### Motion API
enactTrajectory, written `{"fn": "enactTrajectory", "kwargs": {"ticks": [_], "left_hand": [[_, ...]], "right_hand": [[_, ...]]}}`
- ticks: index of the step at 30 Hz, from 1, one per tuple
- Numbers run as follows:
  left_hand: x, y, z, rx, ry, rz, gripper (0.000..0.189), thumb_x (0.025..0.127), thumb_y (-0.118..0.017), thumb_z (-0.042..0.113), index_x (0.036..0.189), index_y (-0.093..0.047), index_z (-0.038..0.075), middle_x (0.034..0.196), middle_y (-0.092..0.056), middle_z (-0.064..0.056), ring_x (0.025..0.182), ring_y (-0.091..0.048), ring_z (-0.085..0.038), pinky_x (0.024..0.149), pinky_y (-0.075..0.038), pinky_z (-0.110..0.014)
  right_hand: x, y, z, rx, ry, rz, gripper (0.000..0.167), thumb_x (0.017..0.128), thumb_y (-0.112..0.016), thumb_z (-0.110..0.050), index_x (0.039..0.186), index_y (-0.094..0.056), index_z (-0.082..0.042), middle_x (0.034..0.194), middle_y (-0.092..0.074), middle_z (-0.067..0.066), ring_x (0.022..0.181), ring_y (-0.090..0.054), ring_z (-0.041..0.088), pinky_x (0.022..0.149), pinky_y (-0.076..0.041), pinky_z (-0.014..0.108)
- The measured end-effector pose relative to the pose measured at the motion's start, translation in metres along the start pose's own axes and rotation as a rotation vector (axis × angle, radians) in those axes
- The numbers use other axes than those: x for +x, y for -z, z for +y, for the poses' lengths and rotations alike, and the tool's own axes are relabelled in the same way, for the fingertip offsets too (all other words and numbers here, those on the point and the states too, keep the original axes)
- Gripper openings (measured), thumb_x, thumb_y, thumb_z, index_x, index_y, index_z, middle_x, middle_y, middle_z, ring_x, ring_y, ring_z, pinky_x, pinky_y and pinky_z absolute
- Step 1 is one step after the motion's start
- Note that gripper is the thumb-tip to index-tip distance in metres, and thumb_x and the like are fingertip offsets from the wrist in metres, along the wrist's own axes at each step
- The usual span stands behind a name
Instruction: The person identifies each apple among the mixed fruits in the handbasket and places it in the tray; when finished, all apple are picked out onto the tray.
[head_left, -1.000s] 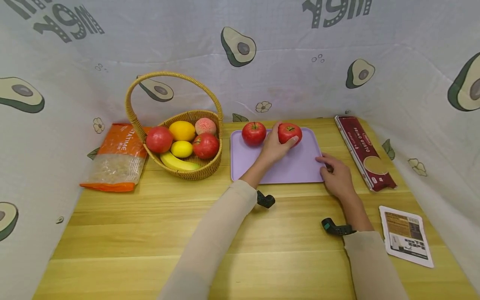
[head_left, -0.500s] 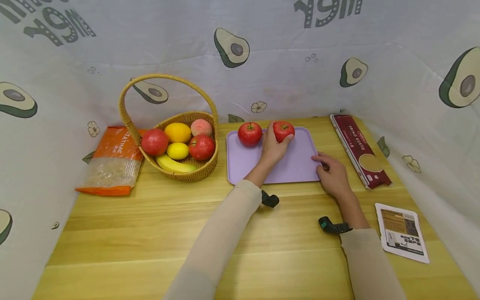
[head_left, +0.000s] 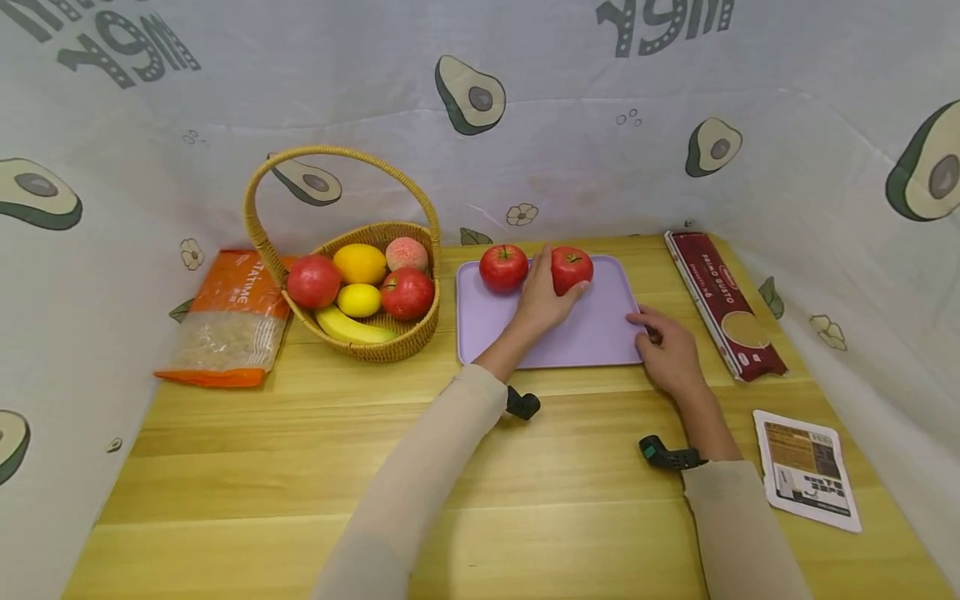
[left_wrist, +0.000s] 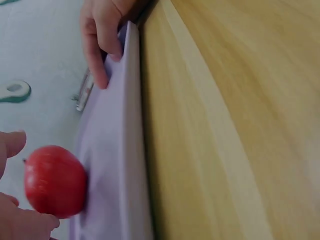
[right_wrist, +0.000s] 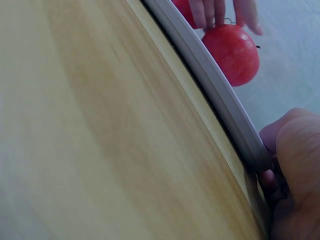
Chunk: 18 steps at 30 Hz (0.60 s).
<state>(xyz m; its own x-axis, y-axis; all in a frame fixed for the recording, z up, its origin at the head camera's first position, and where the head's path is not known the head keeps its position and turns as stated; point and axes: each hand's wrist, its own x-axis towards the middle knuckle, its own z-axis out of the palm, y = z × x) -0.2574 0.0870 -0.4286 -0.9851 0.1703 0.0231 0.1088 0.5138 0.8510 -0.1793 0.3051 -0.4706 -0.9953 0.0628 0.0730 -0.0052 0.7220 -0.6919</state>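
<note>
In the head view, my left hand (head_left: 543, 296) is around the right-hand tomato (head_left: 572, 268), which sits on the purple tray (head_left: 592, 342). Its fingers are spread loosely, and the left wrist view shows a gap between the upper fingertip and the tomato (left_wrist: 56, 182). A second tomato (head_left: 503, 268) lies just left of that hand on the same tray. My right hand (head_left: 670, 346) pinches the tray's right edge near its front corner. From the right wrist view, a finger shows below the rim (right_wrist: 215, 85) and part of the hand above it.
Left of the tray stands a wicker basket (head_left: 401, 346) of fruit with a tall handle. An orange pasta bag (head_left: 232, 308) lies beyond it. Right of the tray are a dark red spaghetti pack (head_left: 720, 300) and a flat white packet (head_left: 808, 471). A patterned cloth (head_left: 570, 167) hangs behind.
The left hand has lowered the right-hand tomato onto the tray, slightly nearer the other tomato, and its grip has loosened. The right hand stays at the tray edge.
</note>
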Motion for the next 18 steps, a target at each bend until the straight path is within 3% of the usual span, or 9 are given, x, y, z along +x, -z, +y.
{"fn": "enactTrajectory", "kwargs": {"ticks": [6,12,14,18], "left_hand": [[-0.023,0.026,0.01,0.026,-0.114,-0.087,0.082,0.095,-0.07,0.044,0.162,-0.03,0.02,0.167,-0.034,0.0,0.153,-0.036,-0.024,0.122,-0.037,-0.048],[-0.049,0.06,0.006,-0.056,-0.217,-0.193,0.081,0.094,-0.073,0.046,0.161,-0.034,0.021,0.161,-0.042,-0.006,0.141,-0.053,-0.024,0.114,-0.047,-0.038],[-0.056,0.071,0.001,-0.079,-0.237,-0.201,0.079,0.094,-0.074,0.045,0.159,-0.036,0.021,0.159,-0.044,-0.006,0.139,-0.055,-0.024,0.113,-0.048,-0.035],[-0.07,0.093,-0.009,-0.118,-0.265,-0.159,0.077,0.092,-0.077,0.04,0.156,-0.04,0.018,0.156,-0.046,-0.005,0.139,-0.054,-0.023,0.113,-0.047,-0.031]], "right_hand": [[-0.001,-0.001,0.002,0.004,-0.007,0.006,0.041,0.103,-0.048,-0.01,0.14,-0.062,-0.002,0.159,-0.044,0.021,0.147,-0.039,0.047,0.116,-0.034,0.064],[-0.001,-0.001,0.003,0.006,0.0,0.01,0.04,0.102,-0.048,-0.009,0.139,-0.062,-0.001,0.159,-0.045,0.021,0.146,-0.04,0.046,0.115,-0.036,0.063],[-0.001,-0.001,0.003,0.012,0.009,0.01,0.04,0.102,-0.048,-0.008,0.139,-0.062,0.0,0.158,-0.045,0.021,0.146,-0.04,0.046,0.114,-0.037,0.063],[0.0,-0.002,0.003,0.016,0.028,0.012,0.04,0.102,-0.048,-0.007,0.138,-0.062,0.001,0.157,-0.047,0.022,0.145,-0.041,0.047,0.113,-0.038,0.064]]}}
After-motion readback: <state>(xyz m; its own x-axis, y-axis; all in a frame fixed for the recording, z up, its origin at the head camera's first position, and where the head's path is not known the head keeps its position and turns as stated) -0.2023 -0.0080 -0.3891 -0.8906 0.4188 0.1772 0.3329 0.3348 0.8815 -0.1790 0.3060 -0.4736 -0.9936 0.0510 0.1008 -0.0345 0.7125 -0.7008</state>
